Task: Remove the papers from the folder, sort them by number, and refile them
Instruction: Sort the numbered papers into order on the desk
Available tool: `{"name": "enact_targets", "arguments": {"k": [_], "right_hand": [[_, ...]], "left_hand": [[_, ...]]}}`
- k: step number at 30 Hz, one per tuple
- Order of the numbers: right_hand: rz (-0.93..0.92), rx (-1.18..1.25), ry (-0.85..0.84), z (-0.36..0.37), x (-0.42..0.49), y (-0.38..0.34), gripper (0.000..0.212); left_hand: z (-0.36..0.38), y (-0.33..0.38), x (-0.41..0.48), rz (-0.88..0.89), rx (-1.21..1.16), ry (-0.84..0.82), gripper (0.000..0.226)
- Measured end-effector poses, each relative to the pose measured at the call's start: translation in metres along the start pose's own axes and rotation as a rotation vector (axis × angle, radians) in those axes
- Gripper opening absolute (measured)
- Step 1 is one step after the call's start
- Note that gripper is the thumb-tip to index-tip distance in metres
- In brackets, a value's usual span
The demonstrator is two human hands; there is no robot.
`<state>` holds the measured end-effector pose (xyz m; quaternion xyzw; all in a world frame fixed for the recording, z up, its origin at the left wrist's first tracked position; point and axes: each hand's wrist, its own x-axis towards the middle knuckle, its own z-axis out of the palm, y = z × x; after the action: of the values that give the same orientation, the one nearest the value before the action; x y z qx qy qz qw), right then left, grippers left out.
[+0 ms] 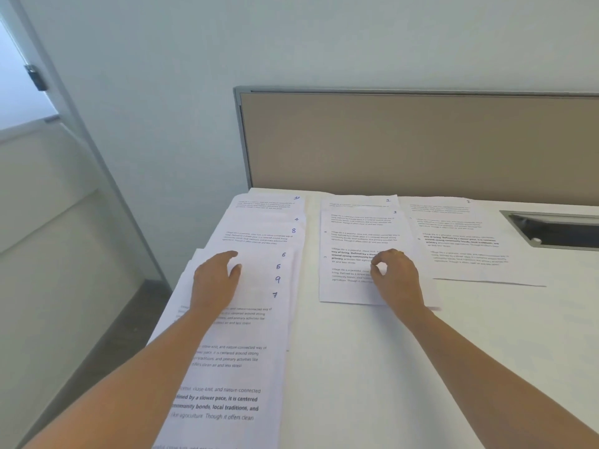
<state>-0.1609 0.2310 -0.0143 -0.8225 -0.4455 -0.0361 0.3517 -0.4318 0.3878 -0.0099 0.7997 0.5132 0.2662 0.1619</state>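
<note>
Numbered white sheets lie spread on a white desk [372,367]. On the left, a fanned column of papers [259,241] shows the handwritten numbers 10, 4, 8, 6, 5, 9 and 7 at the right corners. My left hand [215,283] rests flat on this column, fingers fairly straight. In the middle, sheet 3 [353,228] overlaps sheet 1 [359,200]. My right hand [395,277] sits on sheet 3 with fingers curled, thumb and forefinger pinched together at the paper. Sheet 2 [466,241] lies apart to the right. No folder is visible.
A tan partition panel [421,140] stands along the desk's far edge. A dark cable slot [557,231] is cut into the desk at the right. The desk's left edge drops to the floor beside a glass wall [48,189].
</note>
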Motion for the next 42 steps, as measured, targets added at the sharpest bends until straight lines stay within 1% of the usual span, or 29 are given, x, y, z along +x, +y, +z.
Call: {"name": "enact_targets", "arguments": {"k": [4, 8, 13, 15, 18, 22, 23, 25, 26, 27, 29, 31, 33, 36, 38, 41, 42], "right_hand": [[-0.019, 0.005, -0.014, 0.007, 0.0, -0.019, 0.007], [-0.027, 0.024, -0.044, 0.015, 0.001, -0.036, 0.007], [-0.019, 0.013, -0.161, 0.039, 0.004, -0.055, 0.011], [0.05, 0.108, -0.199, 0.048, 0.009, -0.067, 0.012], [0.204, 0.279, -0.265, 0.057, 0.026, -0.089, 0.016], [0.353, 0.354, -0.397, 0.068, 0.061, -0.104, 0.023], [0.38, 0.359, -0.414, 0.07, 0.071, -0.106, 0.02], [0.443, 0.363, -0.415, 0.076, 0.089, -0.111, 0.003], [0.464, 0.364, -0.419, 0.08, 0.097, -0.112, 0.016], [0.471, 0.349, -0.431, 0.084, 0.104, -0.112, 0.023], [0.496, 0.335, -0.45, 0.091, 0.115, -0.113, 0.022], [0.529, 0.408, -0.456, 0.101, 0.126, -0.112, 0.027], [0.61, 0.506, -0.427, 0.107, 0.135, -0.11, 0.028], [0.693, 0.597, -0.394, 0.112, 0.14, -0.11, 0.017], [0.697, 0.62, -0.379, 0.114, 0.142, -0.112, 0.008], [0.696, 0.552, -0.315, 0.119, 0.143, -0.11, 0.007], [0.687, 0.532, -0.306, 0.119, 0.142, -0.111, 0.007]], "left_hand": [[-0.003, -0.01, 0.0, 0.045, 0.075, -0.076, 0.04], [-0.004, -0.019, 0.004, 0.112, 0.208, -0.163, 0.045], [-0.006, -0.02, 0.016, 0.11, 0.206, -0.177, 0.047], [-0.004, -0.02, 0.02, 0.116, 0.184, -0.183, 0.048], [0.0, -0.02, 0.026, 0.125, 0.178, -0.184, 0.048], [0.008, -0.021, 0.038, 0.143, 0.209, -0.211, 0.05], [0.01, -0.021, 0.041, 0.147, 0.225, -0.223, 0.051], [0.013, -0.021, 0.049, 0.154, 0.268, -0.251, 0.054], [0.014, -0.021, 0.052, 0.151, 0.282, -0.263, 0.055], [0.015, -0.021, 0.055, 0.144, 0.289, -0.277, 0.056], [0.018, -0.021, 0.059, 0.132, 0.293, -0.314, 0.059], [0.02, -0.022, 0.058, 0.121, 0.303, -0.357, 0.061], [0.023, -0.025, 0.056, 0.111, 0.312, -0.375, 0.061], [0.026, -0.028, 0.056, 0.111, 0.323, -0.365, 0.063], [0.027, -0.028, 0.056, 0.108, 0.323, -0.362, 0.071], [0.028, -0.029, 0.055, 0.11, 0.318, -0.352, 0.101], [0.029, -0.03, 0.055, 0.109, 0.318, -0.347, 0.105]]}}
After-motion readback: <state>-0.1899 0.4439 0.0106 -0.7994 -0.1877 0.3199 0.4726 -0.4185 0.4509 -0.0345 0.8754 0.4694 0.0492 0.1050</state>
